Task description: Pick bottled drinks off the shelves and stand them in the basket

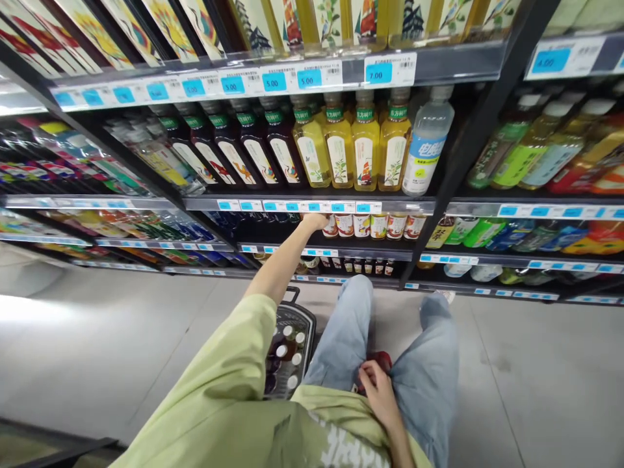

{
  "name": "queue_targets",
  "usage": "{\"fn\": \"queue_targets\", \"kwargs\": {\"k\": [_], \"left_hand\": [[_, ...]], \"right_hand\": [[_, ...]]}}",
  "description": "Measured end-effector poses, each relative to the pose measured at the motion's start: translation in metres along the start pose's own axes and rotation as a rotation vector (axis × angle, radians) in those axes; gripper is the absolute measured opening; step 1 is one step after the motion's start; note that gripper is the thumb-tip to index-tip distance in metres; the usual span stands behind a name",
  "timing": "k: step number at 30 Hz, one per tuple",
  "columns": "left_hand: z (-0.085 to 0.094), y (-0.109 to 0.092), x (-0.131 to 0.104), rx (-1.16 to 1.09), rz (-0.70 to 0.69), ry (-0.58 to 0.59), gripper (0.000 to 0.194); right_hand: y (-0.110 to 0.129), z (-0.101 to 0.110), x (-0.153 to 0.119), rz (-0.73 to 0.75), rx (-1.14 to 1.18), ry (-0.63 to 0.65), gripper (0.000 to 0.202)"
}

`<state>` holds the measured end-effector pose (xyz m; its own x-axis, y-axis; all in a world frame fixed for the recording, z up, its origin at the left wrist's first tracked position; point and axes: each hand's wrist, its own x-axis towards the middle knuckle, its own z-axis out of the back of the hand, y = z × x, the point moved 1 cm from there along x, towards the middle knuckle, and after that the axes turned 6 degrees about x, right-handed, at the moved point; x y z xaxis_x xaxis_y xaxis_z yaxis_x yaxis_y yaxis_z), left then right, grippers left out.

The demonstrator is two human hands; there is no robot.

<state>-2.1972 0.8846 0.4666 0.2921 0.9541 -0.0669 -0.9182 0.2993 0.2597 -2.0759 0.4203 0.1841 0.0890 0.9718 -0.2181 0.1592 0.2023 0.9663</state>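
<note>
My left arm stretches forward to a lower shelf. There my left hand point(316, 222) is at the left end of a row of small drinks with fruit labels point(361, 225), beside the nearest one. Its fingers are mostly hidden under the shelf edge above, so a grip cannot be made out. Low between my thighs, my right hand point(377, 387) is closed with its fingers curled. Anything inside it is hidden, and a red object point(383, 359) shows just beyond. A dark shopping basket point(308, 325) stands on the floor to the left of my legs, holding several white-capped bottles point(288, 333).
Above my left hand, a shelf holds dark tea bottles point(283, 149), yellow tea bottles point(338, 149) and a pale blue-labelled bottle point(429, 143). Its price-tag rail point(302, 206) overhangs the lower row. Small bottles point(368, 266) line the bottom shelf. A dark upright point(461, 143) divides the shelving on the right.
</note>
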Motion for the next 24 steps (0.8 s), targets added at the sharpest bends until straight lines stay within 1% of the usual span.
{"fn": "queue_targets", "kwargs": {"k": [4,6,9,11,14,17,19,21,22,24], "left_hand": [[0.006,-0.008,0.012,-0.050,0.018,-0.051,0.045],[0.006,-0.009,0.012,-0.066,0.023,-0.069,0.044],[0.004,-0.003,0.006,-0.081,0.046,-0.092,0.043],[0.000,0.003,-0.004,-0.085,0.073,-0.106,0.045],[-0.010,0.007,-0.028,-0.082,0.119,-0.118,0.054],[-0.023,0.002,-0.058,-0.075,0.126,-0.145,0.061],[-0.029,-0.006,-0.076,-0.071,0.099,-0.173,0.059],[-0.029,-0.013,-0.090,-0.066,0.073,-0.192,0.057],[-0.026,-0.015,-0.095,-0.064,0.062,-0.200,0.055],[-0.013,-0.018,-0.103,-0.057,0.043,-0.216,0.050]], "right_hand": [[-0.003,0.000,0.003,0.010,0.016,-0.021,0.041],[-0.005,-0.001,0.005,0.014,0.030,-0.022,0.042],[-0.005,-0.002,0.007,0.025,0.032,-0.010,0.043],[-0.004,-0.002,0.008,0.026,0.025,-0.002,0.044],[-0.003,-0.002,0.009,0.028,0.028,0.005,0.046],[-0.006,-0.004,0.010,0.046,0.041,0.002,0.050],[-0.010,-0.006,0.011,0.065,0.042,-0.006,0.053],[-0.015,-0.008,0.013,0.079,0.042,-0.018,0.054],[-0.016,-0.008,0.014,0.085,0.040,-0.029,0.053],[-0.014,-0.008,0.018,0.108,0.023,-0.054,0.046]]}}
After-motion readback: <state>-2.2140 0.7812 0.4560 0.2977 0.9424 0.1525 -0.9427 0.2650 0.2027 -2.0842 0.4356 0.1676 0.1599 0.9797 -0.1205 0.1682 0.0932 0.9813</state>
